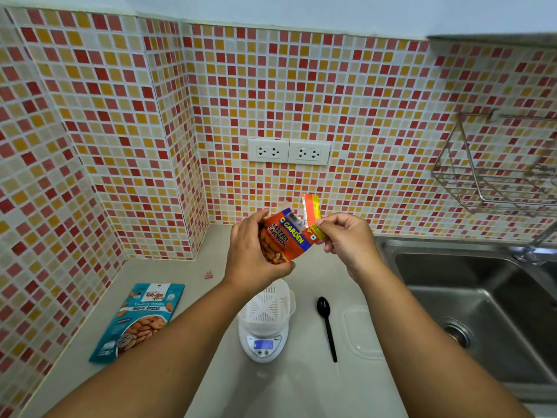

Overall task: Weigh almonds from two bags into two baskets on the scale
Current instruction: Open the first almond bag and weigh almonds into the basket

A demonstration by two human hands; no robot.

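Both hands hold an orange almond bag above the scale, its top strip partly torn away.

The left hand [253, 251] grips the orange bag [281, 236] around its body; the right hand [346, 239] pinches the torn strip [312, 211] standing up from the bag's top. Below them a white basket [266, 306] sits on the scale [263, 345]. A blue bag [138, 321] lies flat on the counter [301, 387] to the left, a black spoon [327, 325] just right of the scale, and a sink [482, 312] farther right.

You can reach the scale [262, 342] between the teal bag [138, 321] and black spoon [327, 327]; a seemingly clear lid [363, 333] lies right.
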